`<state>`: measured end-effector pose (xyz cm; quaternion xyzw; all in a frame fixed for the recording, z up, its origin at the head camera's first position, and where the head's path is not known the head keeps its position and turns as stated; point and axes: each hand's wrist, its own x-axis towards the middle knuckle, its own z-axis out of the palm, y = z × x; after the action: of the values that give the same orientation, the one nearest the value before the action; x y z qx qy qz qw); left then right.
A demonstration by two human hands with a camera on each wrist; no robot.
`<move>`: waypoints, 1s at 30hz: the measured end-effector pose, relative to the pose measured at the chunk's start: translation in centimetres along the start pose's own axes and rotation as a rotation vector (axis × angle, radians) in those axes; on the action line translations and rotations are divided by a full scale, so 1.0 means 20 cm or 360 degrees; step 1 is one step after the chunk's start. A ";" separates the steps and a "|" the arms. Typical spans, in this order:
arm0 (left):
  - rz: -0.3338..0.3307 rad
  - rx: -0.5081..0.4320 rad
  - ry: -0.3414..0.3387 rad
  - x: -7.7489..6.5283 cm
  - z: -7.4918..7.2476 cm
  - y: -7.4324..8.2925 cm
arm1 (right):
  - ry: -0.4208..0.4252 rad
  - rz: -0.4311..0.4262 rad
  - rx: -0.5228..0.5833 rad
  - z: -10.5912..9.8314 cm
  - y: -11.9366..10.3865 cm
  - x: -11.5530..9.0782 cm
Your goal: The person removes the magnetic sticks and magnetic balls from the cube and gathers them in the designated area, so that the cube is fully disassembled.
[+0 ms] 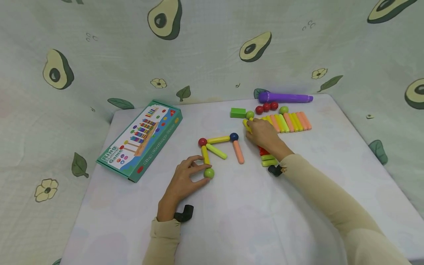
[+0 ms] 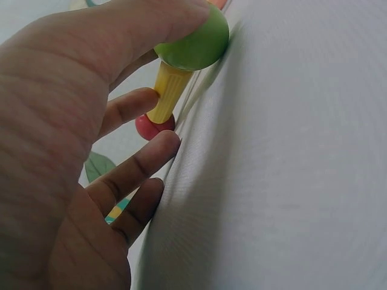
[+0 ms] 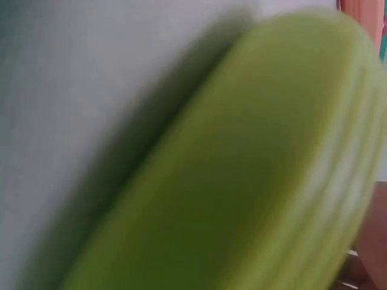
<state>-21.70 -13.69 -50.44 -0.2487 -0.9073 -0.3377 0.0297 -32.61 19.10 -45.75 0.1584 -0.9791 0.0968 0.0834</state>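
My left hand pinches a green ball between thumb and fingers. A yellow stick joins this ball to a red ball. From the red ball, another yellow stick runs to a dark blue ball, where an orange stick points toward me. A light green stick lies angled beside the red ball. At the left end of the stick row, my right hand grips a yellow stick, its fingertips partly hidden. One light green stick fills the right wrist view, close and blurred.
Yellow, orange and green sticks form a row at the right. Red balls, a green block and a purple microphone-shaped object lie behind. Red and green sticks sit under the right wrist. A green game box lies left.
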 end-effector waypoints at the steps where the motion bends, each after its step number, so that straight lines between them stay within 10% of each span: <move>1: -0.0002 -0.0001 -0.0002 0.00 0.00 0.00 | -0.0001 -0.0007 -0.0008 0.00 0.00 0.00; 8: 0.0020 -0.0012 0.0003 0.00 0.02 -0.01 | 0.0009 -0.0027 -0.0063 -0.01 0.00 -0.03; 17: 0.0084 -0.0004 0.0029 0.00 0.01 -0.01 | -0.0181 0.0099 0.0476 -0.04 -0.15 -0.17; 30: 0.0075 -0.0022 0.0041 0.00 0.01 -0.02 | -0.0330 0.0138 0.0504 0.01 -0.29 -0.22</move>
<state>-21.97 -13.82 -50.79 -0.2659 -0.8984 -0.3463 0.0477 -26.57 14.97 -45.78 0.1365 -0.9608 0.2365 -0.0480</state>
